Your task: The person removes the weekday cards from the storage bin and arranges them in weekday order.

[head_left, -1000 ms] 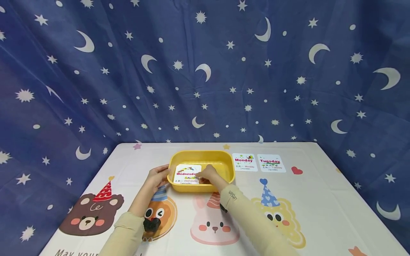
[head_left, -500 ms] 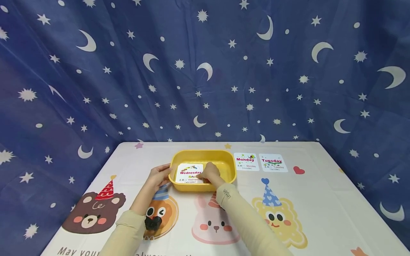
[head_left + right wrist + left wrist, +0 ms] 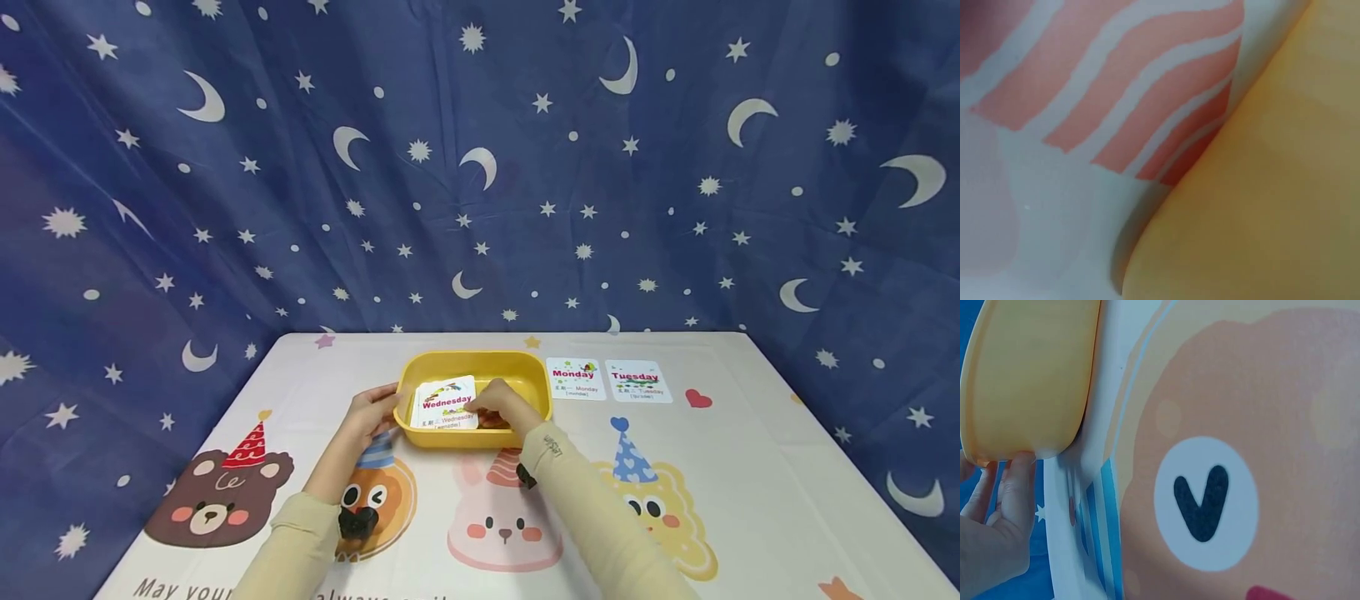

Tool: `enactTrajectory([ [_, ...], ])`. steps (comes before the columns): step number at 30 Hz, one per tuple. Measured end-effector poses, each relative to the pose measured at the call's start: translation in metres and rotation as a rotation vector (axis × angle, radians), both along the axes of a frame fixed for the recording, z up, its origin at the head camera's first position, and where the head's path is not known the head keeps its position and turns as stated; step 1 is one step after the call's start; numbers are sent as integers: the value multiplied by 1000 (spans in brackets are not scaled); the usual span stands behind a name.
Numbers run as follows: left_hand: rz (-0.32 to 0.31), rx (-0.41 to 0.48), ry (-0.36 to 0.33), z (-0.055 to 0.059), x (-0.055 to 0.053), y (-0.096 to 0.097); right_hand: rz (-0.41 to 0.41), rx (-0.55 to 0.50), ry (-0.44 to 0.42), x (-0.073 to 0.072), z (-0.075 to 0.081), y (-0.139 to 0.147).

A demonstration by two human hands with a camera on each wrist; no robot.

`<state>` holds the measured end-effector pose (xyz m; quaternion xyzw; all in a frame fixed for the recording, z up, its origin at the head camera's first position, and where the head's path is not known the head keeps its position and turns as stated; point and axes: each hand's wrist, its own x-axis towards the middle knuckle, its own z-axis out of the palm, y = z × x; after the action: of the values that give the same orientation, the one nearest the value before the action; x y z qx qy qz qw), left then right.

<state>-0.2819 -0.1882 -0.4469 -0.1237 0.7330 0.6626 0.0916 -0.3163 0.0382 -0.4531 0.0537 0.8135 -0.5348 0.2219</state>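
Note:
A yellow plastic basin (image 3: 472, 358) stands on the table in the head view. My left hand (image 3: 371, 414) grips its left end, fingers against the outer wall and thumb at the rim. In the left wrist view, the fingers of the left hand (image 3: 1004, 512) press on the end of the basin (image 3: 1029, 381). Inside the basin, my right hand (image 3: 504, 406) pinches the right edge of a white Wednesday card (image 3: 444, 402), which tilts slightly up. The right wrist view shows only the basin's outer wall (image 3: 1260, 206) and the cloth, not the hand.
A Monday card (image 3: 576, 379) and a Tuesday card (image 3: 639, 382) lie side by side, just right of the basin. The tablecloth (image 3: 787, 467) carries printed cartoon faces. A blue curtain (image 3: 525, 167) with stars and moons hangs behind the table.
The Wednesday card has come up a little at its top edge, and the right hand has shifted slightly right with its fingers at the card's edge. The left hand stays on the basin.

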Motion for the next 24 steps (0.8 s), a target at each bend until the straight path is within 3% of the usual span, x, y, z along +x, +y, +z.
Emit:
enactTrajectory([
  [5, 0, 8, -1, 0, 1, 1, 24, -42, -17, -3, -2, 4],
  [10, 3, 13, -8, -1, 2, 2, 33, -149, -60, -4, -5, 6],
  [24, 13, 5, -3, -1, 1, 1, -72, -300, -73, -1, 9, 7],
])
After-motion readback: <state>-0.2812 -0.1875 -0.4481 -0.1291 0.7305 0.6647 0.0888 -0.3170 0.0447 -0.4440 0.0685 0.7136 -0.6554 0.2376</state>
